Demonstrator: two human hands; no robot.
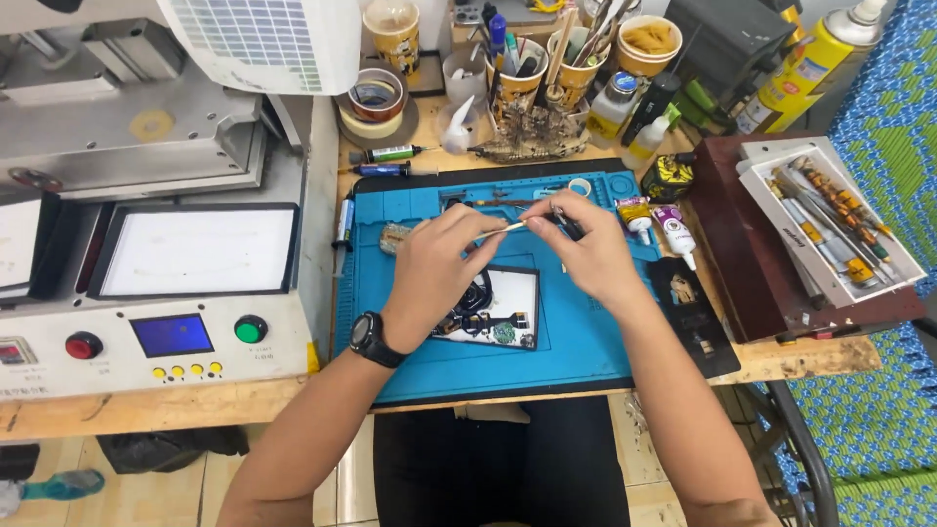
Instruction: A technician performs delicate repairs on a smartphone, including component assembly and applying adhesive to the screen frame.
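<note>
Blue silicone mat [586,342] covers the wooden worktop [820,359], and on it lies an opened phone [491,307] with its insides showing, just below both hands. The left hand [439,263], a black watch [373,339] on its wrist, pinches one end of a thin pale stick [508,228]; the right hand [586,244] meets the other end while gripping what looks like dark tweezers [566,222], though that tool is partly hidden. By my judgement the stick's tip is being prepared above the phone. The next move calls for a steady, light touch down onto the small parts inside.
</note>
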